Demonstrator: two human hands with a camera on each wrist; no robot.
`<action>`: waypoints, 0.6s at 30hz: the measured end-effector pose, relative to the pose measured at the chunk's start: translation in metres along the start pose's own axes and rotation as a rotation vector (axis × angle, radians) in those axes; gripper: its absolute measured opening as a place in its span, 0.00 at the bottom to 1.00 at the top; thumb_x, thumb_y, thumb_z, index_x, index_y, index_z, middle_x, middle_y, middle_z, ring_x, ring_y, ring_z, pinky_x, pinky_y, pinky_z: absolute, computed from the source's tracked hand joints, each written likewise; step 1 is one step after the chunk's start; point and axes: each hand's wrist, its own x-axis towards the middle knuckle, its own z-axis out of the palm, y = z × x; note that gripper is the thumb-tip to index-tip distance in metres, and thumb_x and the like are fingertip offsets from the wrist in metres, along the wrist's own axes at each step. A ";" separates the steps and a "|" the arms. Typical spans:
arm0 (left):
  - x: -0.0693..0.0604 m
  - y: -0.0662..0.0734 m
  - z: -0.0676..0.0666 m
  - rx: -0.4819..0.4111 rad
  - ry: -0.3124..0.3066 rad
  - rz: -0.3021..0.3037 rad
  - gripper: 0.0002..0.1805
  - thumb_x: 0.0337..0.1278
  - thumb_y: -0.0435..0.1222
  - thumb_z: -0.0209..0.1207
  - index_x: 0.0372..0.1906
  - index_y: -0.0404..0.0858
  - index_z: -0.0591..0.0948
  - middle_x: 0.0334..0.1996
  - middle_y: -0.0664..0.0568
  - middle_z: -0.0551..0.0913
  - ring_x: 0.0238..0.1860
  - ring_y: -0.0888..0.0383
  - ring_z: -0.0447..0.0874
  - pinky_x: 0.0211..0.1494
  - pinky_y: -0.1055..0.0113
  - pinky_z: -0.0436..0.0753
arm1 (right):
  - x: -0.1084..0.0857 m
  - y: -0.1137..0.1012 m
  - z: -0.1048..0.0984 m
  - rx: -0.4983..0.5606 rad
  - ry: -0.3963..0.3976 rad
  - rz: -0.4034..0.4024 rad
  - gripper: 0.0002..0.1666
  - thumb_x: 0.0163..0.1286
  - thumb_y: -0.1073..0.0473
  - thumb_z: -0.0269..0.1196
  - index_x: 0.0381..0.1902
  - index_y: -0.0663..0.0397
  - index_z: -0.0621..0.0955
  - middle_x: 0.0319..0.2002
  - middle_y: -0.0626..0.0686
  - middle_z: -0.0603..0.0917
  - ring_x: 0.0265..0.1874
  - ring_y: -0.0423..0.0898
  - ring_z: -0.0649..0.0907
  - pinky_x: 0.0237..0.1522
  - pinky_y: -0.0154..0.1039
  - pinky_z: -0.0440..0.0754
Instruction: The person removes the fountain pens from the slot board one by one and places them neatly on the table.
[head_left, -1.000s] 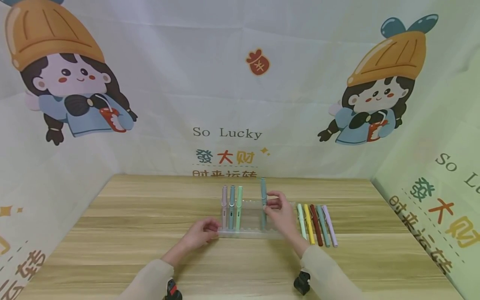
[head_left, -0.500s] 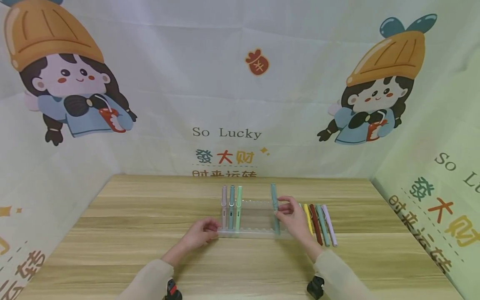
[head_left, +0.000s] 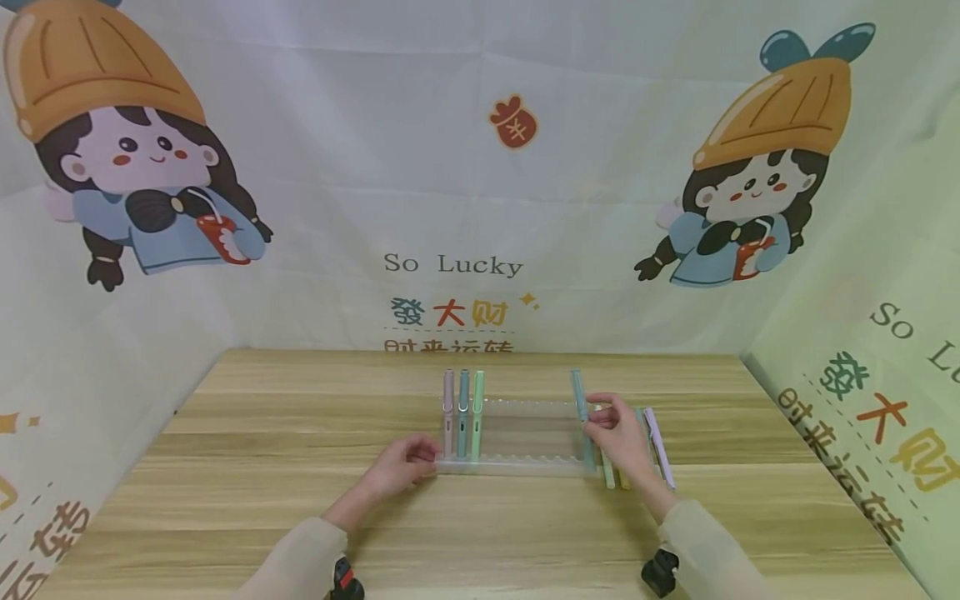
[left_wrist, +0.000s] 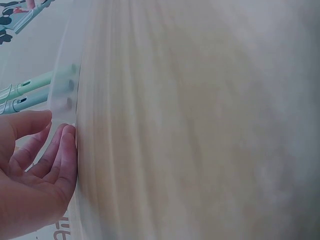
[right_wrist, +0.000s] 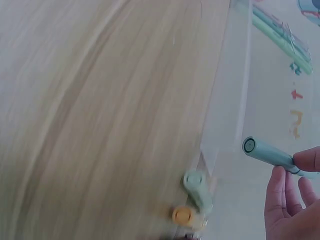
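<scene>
My left hand [head_left: 405, 465] holds the left end of a clear pen rack [head_left: 517, 469] between thumb and curled fingers; the left wrist view shows this end close up. Purple-grey [head_left: 449, 417], blue-teal [head_left: 464, 417] and light green [head_left: 477, 417] pens stand side by side in the rack's left part. Above the rack's right end, my right hand [head_left: 621, 429] pinches a teal pen [head_left: 577, 392] near its middle, slightly tilted. In the right wrist view, the lower end of this teal pen [right_wrist: 270, 153] points free of the rack, thumb on one side and fingers on the other.
Right of the rack, a row of pens lies on the wooden table [head_left: 480, 533], partly hidden by my right hand. Pale green [right_wrist: 197, 190] and yellow [right_wrist: 183, 216] ends show, and a lilac pen [head_left: 660, 450] is outermost. A printed cloth [head_left: 337, 208] hangs behind.
My right hand has carried the teal pen rightward along the rack, from right of its middle to its right end. The left hand and the three standing pens have stayed put.
</scene>
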 end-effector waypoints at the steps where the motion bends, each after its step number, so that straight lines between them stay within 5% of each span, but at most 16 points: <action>1: 0.000 0.000 0.000 0.000 -0.001 -0.001 0.10 0.51 0.24 0.52 0.40 0.26 0.73 0.32 0.46 0.75 0.33 0.54 0.73 0.32 0.63 0.76 | 0.000 0.001 -0.003 -0.008 -0.001 0.012 0.22 0.53 0.72 0.59 0.48 0.61 0.72 0.33 0.58 0.77 0.31 0.49 0.77 0.30 0.37 0.78; 18: 0.000 0.001 0.000 0.004 0.003 -0.001 0.10 0.50 0.24 0.53 0.41 0.26 0.73 0.32 0.46 0.75 0.32 0.55 0.73 0.32 0.63 0.76 | 0.002 0.020 -0.046 -0.010 -0.011 0.097 0.22 0.56 0.72 0.55 0.51 0.67 0.68 0.34 0.59 0.74 0.29 0.46 0.75 0.29 0.38 0.77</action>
